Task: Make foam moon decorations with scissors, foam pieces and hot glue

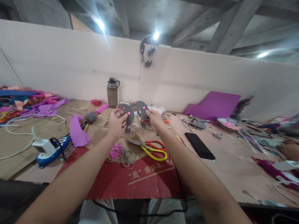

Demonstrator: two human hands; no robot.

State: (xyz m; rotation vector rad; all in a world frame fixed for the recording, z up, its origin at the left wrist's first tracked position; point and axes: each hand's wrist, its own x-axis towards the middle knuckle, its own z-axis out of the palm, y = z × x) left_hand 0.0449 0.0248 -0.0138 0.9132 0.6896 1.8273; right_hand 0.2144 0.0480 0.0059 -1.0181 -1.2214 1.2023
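Observation:
My left hand [115, 123] pinches a dark grey crescent-shaped felt piece [129, 117] dotted with small pink and orange balls. A similar grey crescent piece [140, 107] is held between the fingers of my right hand [154, 119]. The two pieces are raised side by side over the table, with small dark shapes hanging below them. Beneath my hands lie scissors [154, 154] with red and yellow handles, their blades pointing left. Loose grey cord [128, 159] and a bright pink scrap [116, 150] are to the left of the scissors.
A bottle [112, 95] stands by the white partition [70, 62], where a similar crescent ornament [146, 46] hangs. Grey yarn [91, 117], a blue power strip [53, 151] and purple scraps [78, 132] lie left. Rightward are a phone [199, 145], purple sheet [215, 105] and another person's hand [289, 149].

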